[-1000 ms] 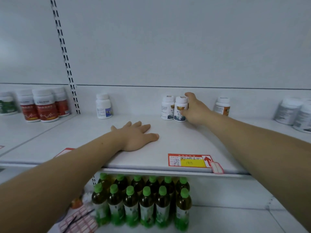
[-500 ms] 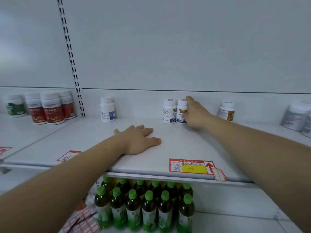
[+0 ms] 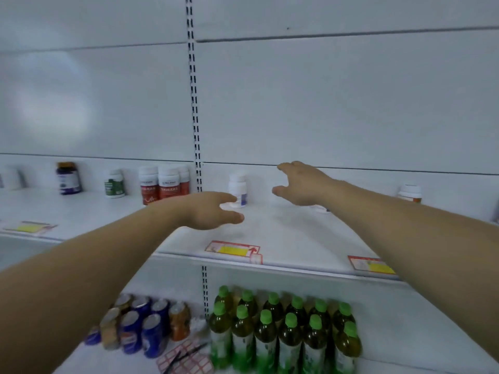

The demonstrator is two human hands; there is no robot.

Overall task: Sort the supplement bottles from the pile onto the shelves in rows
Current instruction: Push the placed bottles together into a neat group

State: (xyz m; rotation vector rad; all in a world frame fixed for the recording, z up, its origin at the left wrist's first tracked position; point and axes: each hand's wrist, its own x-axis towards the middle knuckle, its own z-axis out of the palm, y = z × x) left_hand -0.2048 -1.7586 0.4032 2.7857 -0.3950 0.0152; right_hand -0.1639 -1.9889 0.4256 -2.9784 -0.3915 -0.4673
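Both hands are free and hold nothing. The left hand (image 3: pixel 213 211), fingers relaxed, is just before a white bottle (image 3: pixel 237 188) at the back of the shelf (image 3: pixel 283 233). The right hand (image 3: pixel 302 184) is spread wide beside it. If this bottle is next, grip its body and keep it upright. Red bottles (image 3: pixel 159 184) stand in a row to the left, so slide it clear of them. The pile is not visible.

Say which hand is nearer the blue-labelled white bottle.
Left. The left hand is in front of the blue-labelled white bottle; the right hand is apart, to its right.
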